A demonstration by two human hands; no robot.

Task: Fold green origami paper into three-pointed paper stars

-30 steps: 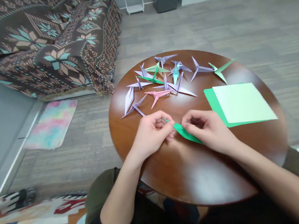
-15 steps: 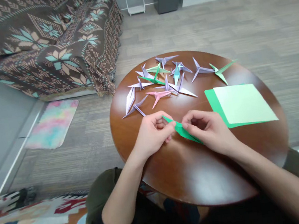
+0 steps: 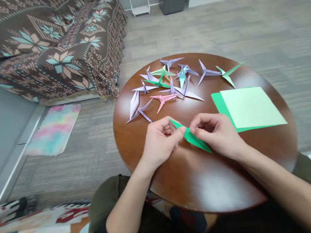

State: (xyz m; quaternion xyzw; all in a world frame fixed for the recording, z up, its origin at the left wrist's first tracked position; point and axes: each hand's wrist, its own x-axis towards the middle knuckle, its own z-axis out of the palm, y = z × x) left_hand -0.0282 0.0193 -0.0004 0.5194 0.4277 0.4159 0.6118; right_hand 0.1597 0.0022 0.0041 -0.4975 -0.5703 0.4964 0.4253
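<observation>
In the head view, a folded green paper is held low over the near middle of a round wooden table, between the two hands. It is pinched near its upper tip by the thumb and curled fingers of the left hand. Its other end is gripped by the right hand, whose fingers are bent and pressed together over the fold. The paper runs slantwise, its pointed far tip lying just beside the left fingers and its lower end hidden in part under the right hand.

A stack of flat paper sheets, pale green on darker green, is seen on the table to the right of the hands. A scatter of folded paper cranes in purple, pink, teal and green is spread over the far part of the table. A patterned blanket is draped over a sofa at the upper left, and a pastel mat lies on the floor below it.
</observation>
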